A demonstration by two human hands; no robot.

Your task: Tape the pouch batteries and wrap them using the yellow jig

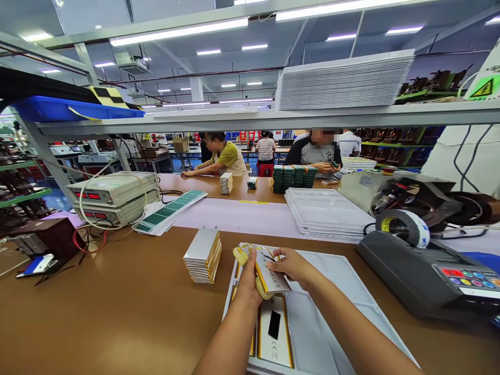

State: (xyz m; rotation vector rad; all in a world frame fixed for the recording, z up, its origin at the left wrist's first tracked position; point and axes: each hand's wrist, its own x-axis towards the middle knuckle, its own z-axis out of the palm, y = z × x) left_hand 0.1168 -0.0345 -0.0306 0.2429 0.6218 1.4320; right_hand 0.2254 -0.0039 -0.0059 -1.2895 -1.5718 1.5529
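Note:
Above a white tray (pixel 332 271), my left hand (pixel 250 278) is closed round a flat silver battery pack (pixel 269 273) with yellow edges. A pale yellow object (pixel 240 256) shows under the pack, against the same hand. My right hand (pixel 291 264) has its thumb and fingers pinched at the pack's upper right part, near a small dark strip. Below my hands, a battery pack with a black patch (pixel 274 325) lies in the tray's left compartment. Left of the tray stands a stack of silver packs (pixel 203 255).
A grey tape machine (pixel 425 281) stands at the right, with a tape roll (pixel 404 229) behind it. White trays (pixel 324 208) are stacked beyond. Power units (pixel 113 195) and green sheets (pixel 172 211) are at the left. Two people sit across the bench under a shelf (pixel 234 122).

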